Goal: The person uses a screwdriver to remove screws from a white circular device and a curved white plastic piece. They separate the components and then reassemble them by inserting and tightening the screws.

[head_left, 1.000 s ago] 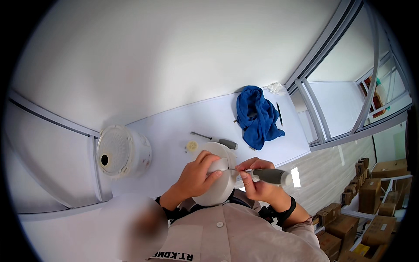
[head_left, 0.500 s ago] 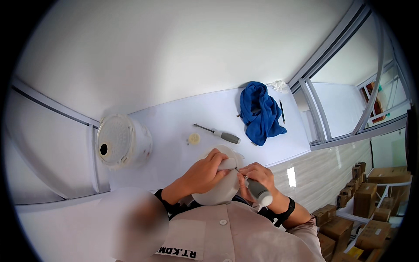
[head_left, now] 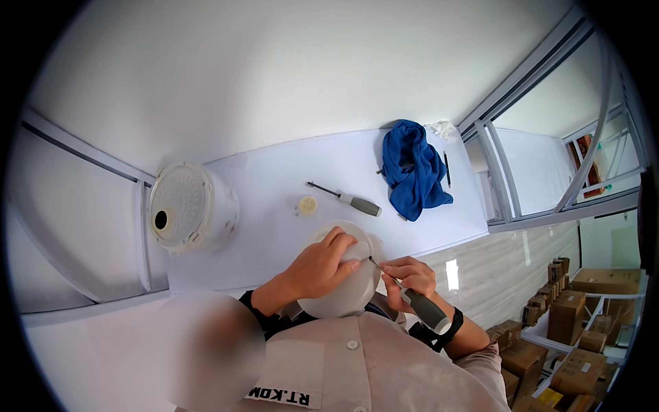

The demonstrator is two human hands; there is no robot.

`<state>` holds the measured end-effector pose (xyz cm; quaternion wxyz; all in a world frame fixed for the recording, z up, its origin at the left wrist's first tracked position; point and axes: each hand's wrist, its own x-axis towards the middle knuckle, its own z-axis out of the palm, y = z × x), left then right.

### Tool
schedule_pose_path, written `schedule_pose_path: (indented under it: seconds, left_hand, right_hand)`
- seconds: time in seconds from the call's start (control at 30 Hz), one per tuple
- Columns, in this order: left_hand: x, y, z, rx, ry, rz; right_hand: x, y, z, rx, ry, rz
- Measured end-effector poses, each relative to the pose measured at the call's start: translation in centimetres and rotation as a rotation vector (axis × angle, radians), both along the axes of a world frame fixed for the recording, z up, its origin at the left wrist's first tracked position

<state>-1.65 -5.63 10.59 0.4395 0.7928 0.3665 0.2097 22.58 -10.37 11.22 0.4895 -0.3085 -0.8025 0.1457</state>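
Note:
Against my torso rests a white rounded plastic housing [head_left: 343,296], at the front edge of the table. My left hand [head_left: 317,266] grips its top, the fingers curled around a raised part. In my right hand [head_left: 413,280] is a screwdriver [head_left: 428,312] with a grey handle and a white end cap. Its thin shaft slants up and left, and the tip meets the housing beside my left fingertips. Whether a screw sits under the tip is too small to tell. Beyond the housing lie a second screwdriver [head_left: 361,204] and a small cream-coloured round part [head_left: 307,205].
A white tub [head_left: 221,216] with a dark round hole in its lid stands on the left of the white table [head_left: 264,182]. A crumpled blue cloth [head_left: 412,175] and a black pen [head_left: 447,169] lie at the right. Cardboard boxes [head_left: 568,317] are stacked beyond the tiled floor.
The screwdriver handle in my right hand has swung down and to the right, and more of its shaft shows. My left hand keeps its grip on the housing.

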Motion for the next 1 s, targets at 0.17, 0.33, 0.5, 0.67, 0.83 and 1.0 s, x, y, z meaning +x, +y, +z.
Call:
schedule_pose_path:
  seconds: [0.17, 0.33, 0.5, 0.67, 0.83, 1.0]
  left_hand:
    - [-0.4, -0.2, -0.6, 0.033, -0.035, 0.021]
    - [-0.2, -0.5, -0.1, 0.045, 0.053, 0.042]
    - [0.1, -0.4, 0.7, 0.069, 0.091, 0.047]
    - [0.6, 0.0, 0.6, 0.111, 0.089, 0.093]
    - [0.9, -0.2, -0.1, 0.222, 0.107, 0.092]
    - [0.6, 0.1, -0.8, 0.218, 0.072, 0.109]
  right_hand:
    - [-0.7, -0.3, -2.9, -0.004, 0.209, -0.004]
    - [-0.7, -0.7, -1.0, -0.001, -0.019, 0.011]
    - [-1.1, -0.2, -0.3, -0.022, 0.263, 0.012]
    - [-1.2, -0.1, 0.7, -0.206, 0.413, -0.193]
    - [-1.5, 1.4, 0.8, -0.787, 0.291, -0.345]
    - [-1.3, 2.1, -0.7, -1.098, 0.149, -0.198]
